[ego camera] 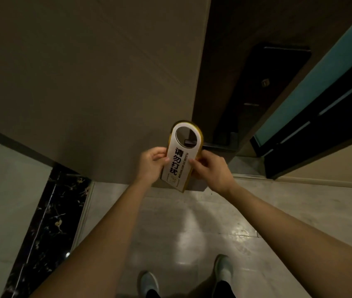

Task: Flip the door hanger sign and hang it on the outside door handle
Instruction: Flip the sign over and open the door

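The door hanger sign (176,160) is a white card with a gold edge, black Chinese characters and a round hole at its top. I hold it upright in front of the open door's edge. My left hand (150,163) grips its left side and my right hand (210,171) grips its right side. Part of a dark door handle (216,145) shows through the hole and to the right of the sign, sticking out from the door edge.
A wide beige door panel (84,82) fills the left and centre. A dark door frame with a black lock plate (278,67) is to the right, and a teal wall (321,78) beyond. Glossy tiled floor (192,233) and my shoes are below.
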`<state>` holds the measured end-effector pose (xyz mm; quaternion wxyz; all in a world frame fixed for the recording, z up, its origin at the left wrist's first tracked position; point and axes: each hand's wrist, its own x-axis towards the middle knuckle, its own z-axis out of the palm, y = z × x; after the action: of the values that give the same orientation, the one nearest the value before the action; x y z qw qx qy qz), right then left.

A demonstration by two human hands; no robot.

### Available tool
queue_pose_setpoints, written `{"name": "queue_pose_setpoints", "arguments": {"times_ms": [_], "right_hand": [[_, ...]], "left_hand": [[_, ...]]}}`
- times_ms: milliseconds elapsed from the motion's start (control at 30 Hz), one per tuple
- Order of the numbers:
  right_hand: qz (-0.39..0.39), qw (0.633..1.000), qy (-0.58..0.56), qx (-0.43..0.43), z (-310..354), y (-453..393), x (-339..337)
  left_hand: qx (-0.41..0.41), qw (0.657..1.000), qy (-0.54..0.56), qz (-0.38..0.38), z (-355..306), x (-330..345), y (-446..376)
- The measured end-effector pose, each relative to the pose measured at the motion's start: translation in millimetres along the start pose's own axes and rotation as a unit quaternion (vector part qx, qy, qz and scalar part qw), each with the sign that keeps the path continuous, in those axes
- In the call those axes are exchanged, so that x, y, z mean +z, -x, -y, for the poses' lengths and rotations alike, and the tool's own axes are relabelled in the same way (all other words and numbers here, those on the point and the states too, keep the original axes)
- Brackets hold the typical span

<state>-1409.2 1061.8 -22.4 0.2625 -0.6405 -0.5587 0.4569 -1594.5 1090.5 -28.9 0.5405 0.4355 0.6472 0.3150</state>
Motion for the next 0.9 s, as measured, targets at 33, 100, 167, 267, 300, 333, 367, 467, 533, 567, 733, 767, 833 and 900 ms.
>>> {"name": "queue_pose_setpoints", "arguments": {"times_ms": [33,100,167,267,300,333,367,467,533,567,733,767,833,900], "right_hand": [[0.006,1.000,0.013,-0.004,-2,1,1],[0.004,1.000,0.024,-0.004,-6,5,1],[-0.004,1.000,0.029,0.002,-10,10,1],[-0.010,0.999,0.029,0.014,-17,19,-1],[-0.013,0.999,0.030,0.016,-20,21,-2],[-0.016,0.999,0.029,0.017,-23,24,-4],[-0.020,0.999,0.030,0.019,-26,26,-7],[-0.032,0.999,0.030,0.023,-37,34,-18],[-0.037,0.998,0.038,0.023,-45,39,-25],[-0.040,0.998,0.043,0.022,-48,42,-28],[-0.051,0.998,0.034,0.030,-67,56,-48],[-0.056,0.997,0.037,0.031,-70,58,-53],[-0.067,0.996,0.044,0.035,-75,61,-62],[-0.075,0.995,0.054,0.041,-78,60,-68]], "left_hand": [[-0.002,1.000,-0.001,0.005,1,0,-1],[-0.013,1.000,0.003,0.019,6,2,0],[-0.026,0.999,0.006,0.025,11,5,5],[-0.031,0.999,0.008,0.029,13,15,9],[-0.030,0.999,0.005,0.035,13,19,9],[-0.030,0.999,0.002,0.041,13,23,9],[-0.032,0.998,0.000,0.047,13,26,10],[-0.041,0.997,-0.003,0.059,16,41,10],[-0.046,0.997,-0.007,0.062,18,50,13],[-0.046,0.997,-0.003,0.064,19,55,15],[-0.032,0.996,0.011,0.082,22,81,24],[-0.032,0.996,0.013,0.085,22,86,26],[-0.027,0.995,0.014,0.091,20,97,29],[-0.020,0.996,0.002,0.082,20,105,30]]}}
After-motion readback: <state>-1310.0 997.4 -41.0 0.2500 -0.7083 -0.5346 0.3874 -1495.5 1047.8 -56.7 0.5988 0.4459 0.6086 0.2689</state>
